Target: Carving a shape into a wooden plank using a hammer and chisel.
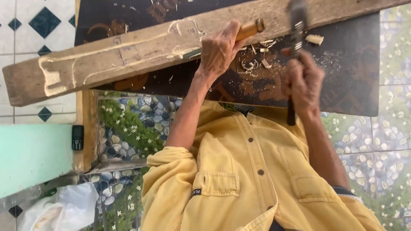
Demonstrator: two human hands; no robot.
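Note:
A long, rough wooden plank (128, 55) lies slantwise across a dark board (351, 72); pale carved grooves run along it. My left hand (218, 51) grips a chisel (250, 30) with an orange wooden handle, its blade set against the plank's edge. My right hand (302, 81) holds a hammer (296, 25) by its dark handle. The blurred hammer head is up beside the chisel's handle end. Wood shavings (257, 64) are scattered on the dark board between my hands. My yellow shirt (248, 171) fills the lower middle.
A black mobile phone (77, 137) rests at the edge of a pale green surface (30, 158) on the left. A white plastic bag (64, 209) lies at the bottom left. The floor (385, 141) has pebble-and-flower tiles; white tiles with blue diamonds (43, 21) are at the top left.

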